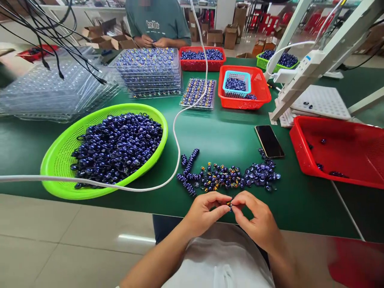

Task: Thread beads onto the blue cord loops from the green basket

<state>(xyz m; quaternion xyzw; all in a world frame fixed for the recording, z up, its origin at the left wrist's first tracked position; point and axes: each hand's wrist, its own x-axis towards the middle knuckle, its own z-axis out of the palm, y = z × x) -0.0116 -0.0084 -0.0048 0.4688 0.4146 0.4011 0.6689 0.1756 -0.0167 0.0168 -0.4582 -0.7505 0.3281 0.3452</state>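
Observation:
My left hand (205,213) and my right hand (258,218) meet at the table's front edge, thumbs and forefingers pinched together. Between the fingertips is a small part (230,204), dark with a bit of orange; the fingers cover most of it. Just beyond lies a loose heap of small blue parts with orange pieces (222,177). To its right are shiny dark-blue round caps (260,175). On its left, more blue caps are stacked in short rows (189,172).
A lime-green basket (49,168) holds a pile of blue looped pieces. A white cable (177,148) crosses the green table (228,132). A phone (269,141) and a red tray (354,148) stand right. Behind are stacked clear trays (150,76) and a seated co-worker (159,24).

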